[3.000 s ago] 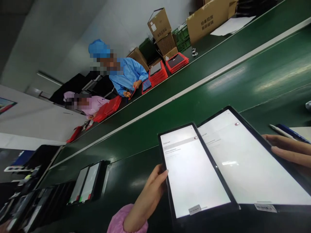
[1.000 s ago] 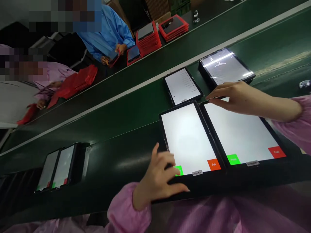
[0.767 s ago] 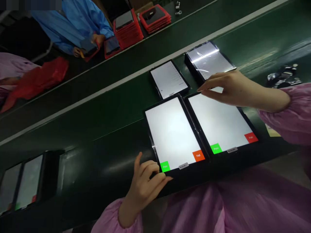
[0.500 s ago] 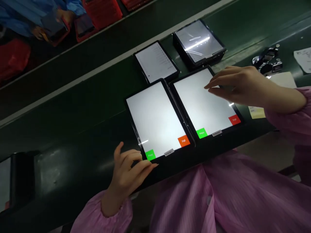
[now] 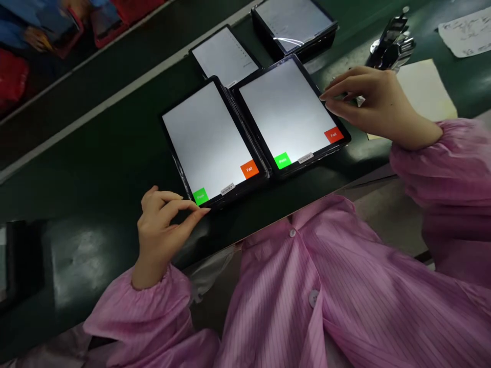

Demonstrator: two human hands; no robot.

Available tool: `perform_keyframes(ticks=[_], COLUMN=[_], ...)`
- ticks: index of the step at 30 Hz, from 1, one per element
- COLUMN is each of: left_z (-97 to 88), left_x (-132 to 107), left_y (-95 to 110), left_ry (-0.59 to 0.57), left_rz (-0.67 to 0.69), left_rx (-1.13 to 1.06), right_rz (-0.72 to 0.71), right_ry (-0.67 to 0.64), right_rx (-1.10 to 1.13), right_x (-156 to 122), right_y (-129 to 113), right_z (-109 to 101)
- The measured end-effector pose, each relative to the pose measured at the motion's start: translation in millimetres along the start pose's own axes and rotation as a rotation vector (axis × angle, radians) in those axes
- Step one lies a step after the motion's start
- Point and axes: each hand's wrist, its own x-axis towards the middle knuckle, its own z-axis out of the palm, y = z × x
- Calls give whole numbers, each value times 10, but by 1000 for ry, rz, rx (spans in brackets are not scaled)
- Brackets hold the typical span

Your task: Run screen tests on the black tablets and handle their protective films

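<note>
Two lit tablets lie side by side on the dark green bench, each with a white screen, a green Pass button and an orange Fail button. My left hand (image 5: pixel 161 225) is pinched, thumb against fingertips, at the lower left corner of the left tablet (image 5: pixel 209 138), just below its green button. My right hand (image 5: pixel 368 105) is curled, its fingertips closed on the right edge of the right tablet (image 5: pixel 286 110). Both arms wear pink striped sleeves.
Two more tablets, a lit one (image 5: pixel 226 53) and a film-wrapped one (image 5: pixel 293 18), lie just beyond the pair. Metal clips (image 5: pixel 391 43), a yellowish sheet (image 5: pixel 422 89) and a white paper (image 5: pixel 466 30) sit at the right. Red cases (image 5: pixel 11 76) lie across the belt.
The view has tipped down toward my lap. My right hand moved from the right tablet's top edge to its right edge. My left hand slid to the left tablet's corner and pinched.
</note>
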Motion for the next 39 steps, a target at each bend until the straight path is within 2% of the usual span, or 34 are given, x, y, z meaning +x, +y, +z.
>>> perform_keyframes(ticks=[5, 12, 16, 20, 22, 25, 28, 31, 35, 37, 39], left_z=[13, -24, 5, 7, -4, -12, -14, -31, -66, -83, -108], left_x=[18, 11, -13, -47, -55, -50, -38, -43, -70, -70, -49], left_y=[36, 32, 40, 10, -13, -16, 37, 105, 114, 96, 103], left_ry=[0, -82, -11, 97, 123, 162, 196, 215, 212, 212, 223], left_rz=[-101, -238, -255, -316, -319, -294, -271, -261, -272, -279, -283], left_rx=[-30, -87, -142, -133, -126, -135, -147, -159, -175, -165, -127], right_rz=[-103, -474, -647, -788, -788, -694, -550, -454, -465, -492, -576], right_ry=[-1, -52, -148, -211, -196, -170, -269, -372, -352, -333, -307], right_rx=[18, 4, 16, -113, -171, -212, -242, -266, -272, -281, -288], right_x=[-50, 25, 79, 290, 554, 1115, 1658, 1999, 2137, 2037, 1766], right_y=[-138, -374, -583, -746, -775, -771, -764, -782, -834, -887, -984], right_z=[-19, 183, 330, 387, 378, 395, 541, 785, 1005, 1024, 988])
